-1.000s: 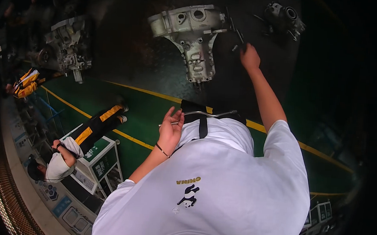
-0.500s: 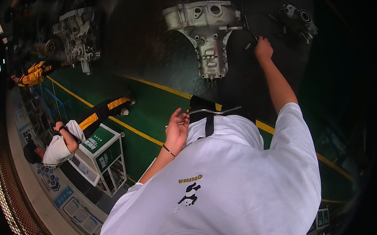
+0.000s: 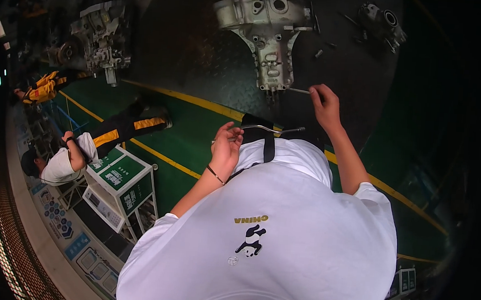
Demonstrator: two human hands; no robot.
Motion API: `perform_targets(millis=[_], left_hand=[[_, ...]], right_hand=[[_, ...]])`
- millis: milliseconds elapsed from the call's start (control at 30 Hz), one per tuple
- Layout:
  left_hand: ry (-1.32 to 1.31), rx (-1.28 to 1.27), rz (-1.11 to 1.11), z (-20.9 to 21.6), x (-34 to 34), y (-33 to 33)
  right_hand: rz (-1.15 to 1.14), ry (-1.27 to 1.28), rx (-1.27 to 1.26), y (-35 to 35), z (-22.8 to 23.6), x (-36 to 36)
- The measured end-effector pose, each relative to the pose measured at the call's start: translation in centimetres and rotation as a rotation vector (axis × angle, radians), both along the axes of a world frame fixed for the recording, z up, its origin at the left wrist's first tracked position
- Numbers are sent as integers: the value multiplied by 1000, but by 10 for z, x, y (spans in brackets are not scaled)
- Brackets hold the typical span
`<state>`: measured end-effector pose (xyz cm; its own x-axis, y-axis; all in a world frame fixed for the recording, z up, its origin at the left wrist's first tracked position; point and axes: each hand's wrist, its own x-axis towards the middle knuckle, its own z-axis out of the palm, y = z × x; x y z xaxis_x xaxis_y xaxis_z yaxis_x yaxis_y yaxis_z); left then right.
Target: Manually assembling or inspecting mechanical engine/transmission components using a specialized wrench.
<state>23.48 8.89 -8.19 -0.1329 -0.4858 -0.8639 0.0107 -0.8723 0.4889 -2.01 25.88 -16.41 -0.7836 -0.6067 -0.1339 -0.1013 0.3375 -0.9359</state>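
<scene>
A bent metal rod (image 3: 275, 131) with a darker end is held in my left hand (image 3: 227, 147), in front of my waist. Beyond it, a large pale metal gearbox housing (image 3: 271, 52) rests on the dark worktop, its narrow end toward me. My right hand (image 3: 326, 107) pinches a thin straight metal rod (image 3: 299, 90). That rod's far tip appears at the lower right corner of the housing's narrow end; whether they touch I cannot tell. Two small metal pieces, one a short cylinder (image 3: 318, 54), lie on the worktop to the right of the housing.
A smaller metal assembly (image 3: 384, 25) sits at the far right of the worktop (image 3: 203, 47). Another gearbox assembly (image 3: 102, 40) stands at the left. A person in a white shirt (image 3: 64, 163) is beside a green-topped cart (image 3: 117, 169). Farther off is someone in yellow (image 3: 43, 89).
My right hand has come back from the small pieces toward the housing's narrow end, now with the thin rod visible in it. My left hand keeps the bent rod in nearly the same place.
</scene>
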Motion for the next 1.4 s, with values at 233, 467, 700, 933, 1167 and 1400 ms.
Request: perform_targets(millis=[233,467,700,933,1167,1400], left_hand=[[-1,-19,-36,-3,1,4],[0,-22,-2,-7,9,9],[16,-35,-4,1,18,16],[33,-52,-24,4,19,19],[46,-46,-21,20,34,26],[51,-35,-27,36,48,33]], right_hand=[[26,78,-75,-10,-1,8],[87,181,-21,-17,-3,2],[259,366,63,-30,30,19],[440,510,12,-47,37,34],[387,565,-10,-33,44,60],[244,698,151,-21,23,73]])
